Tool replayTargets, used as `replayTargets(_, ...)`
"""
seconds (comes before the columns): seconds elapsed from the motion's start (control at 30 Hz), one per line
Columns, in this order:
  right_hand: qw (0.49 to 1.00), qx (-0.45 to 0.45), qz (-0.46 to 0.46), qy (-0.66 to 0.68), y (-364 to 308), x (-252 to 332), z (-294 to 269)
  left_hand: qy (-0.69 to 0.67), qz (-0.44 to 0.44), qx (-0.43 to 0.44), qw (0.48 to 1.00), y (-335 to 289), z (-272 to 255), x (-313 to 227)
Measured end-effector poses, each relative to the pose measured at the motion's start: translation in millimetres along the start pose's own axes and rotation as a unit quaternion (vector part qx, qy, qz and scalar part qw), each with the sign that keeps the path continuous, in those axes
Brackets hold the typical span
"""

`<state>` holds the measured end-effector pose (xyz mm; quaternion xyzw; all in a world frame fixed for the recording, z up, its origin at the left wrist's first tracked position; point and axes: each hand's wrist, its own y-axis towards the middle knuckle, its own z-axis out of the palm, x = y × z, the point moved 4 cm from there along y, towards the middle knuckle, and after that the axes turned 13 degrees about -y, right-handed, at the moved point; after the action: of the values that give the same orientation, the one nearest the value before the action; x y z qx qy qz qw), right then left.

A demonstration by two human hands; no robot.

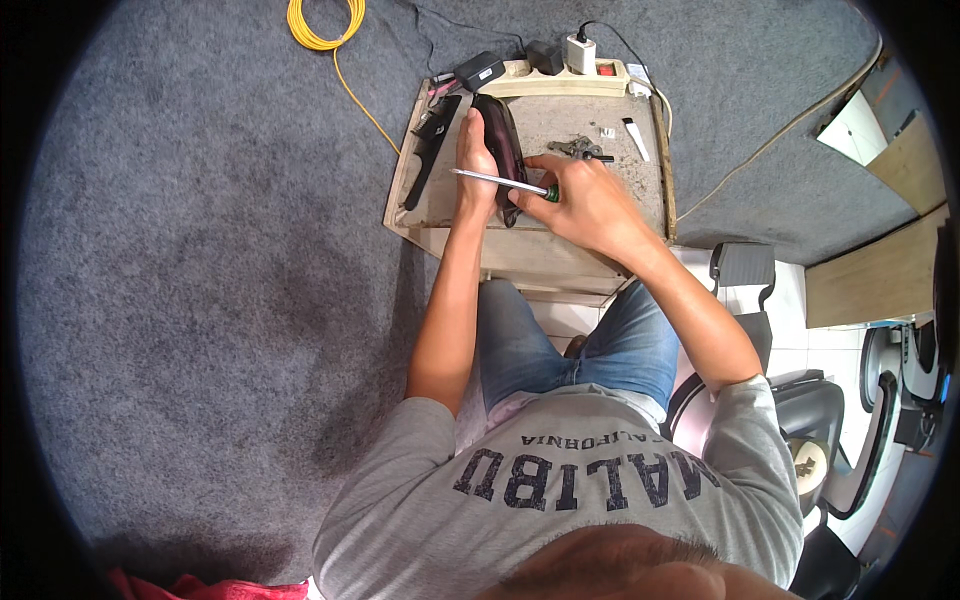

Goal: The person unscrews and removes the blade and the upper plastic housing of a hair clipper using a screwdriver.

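Observation:
A dark maroon hair clipper (pixel 503 140) stands over the small worn table, its long body pointing away from me. Along its left side lies my left hand (pixel 478 160), fingers closed against it; the far fingers are partly hidden. My right hand (pixel 585 203) grips a screwdriver (pixel 500 180) with a green handle, its metal shaft pointing left across the clipper and my left hand. The right index finger and thumb reach to the clipper's right side. A black comb (pixel 431 155) lies left of my left hand. Small metal parts (pixel 577 147) lie just beyond my right hand.
A power strip (pixel 540 82) runs along the table's far edge, with black adapters (pixel 480 72) and a white plug (pixel 581 55). A small white brush (pixel 636 139) lies at the right. Yellow cable (pixel 326 25) coils on grey carpet (pixel 220 250). Black chairs (pixel 810 420) stand at right.

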<state>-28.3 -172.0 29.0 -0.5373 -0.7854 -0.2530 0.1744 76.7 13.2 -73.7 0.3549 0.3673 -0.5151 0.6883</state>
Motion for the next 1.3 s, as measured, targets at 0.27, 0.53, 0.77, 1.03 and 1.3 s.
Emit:
replayTargets(0.27,0.999,0.001,-0.006,0.041,12.2,-14.0,18.9,0.046,0.009,0.051,0.998,-15.8,21.4,-15.4)
replayTargets(0.53,0.999,0.033,-0.001,0.034,18.9,-10.0,17.2,0.106,0.081,0.076,0.988,-22.5,26.5,-25.7)
replayTargets(0.77,0.997,-0.015,0.029,0.075,31.0,-21.4,20.3,0.11,0.096,0.121,0.982,-24.4,26.5,-24.1)
replayTargets(1.03,0.992,-0.007,0.046,0.121,34.3,-22.8,18.0,0.185,0.127,0.164,0.961,-32.6,36.1,-33.6)
replayTargets(1.3,0.988,0.024,0.053,0.14,36.6,-20.5,10.2,0.194,0.109,0.164,0.961,-32.9,36.6,-32.0)
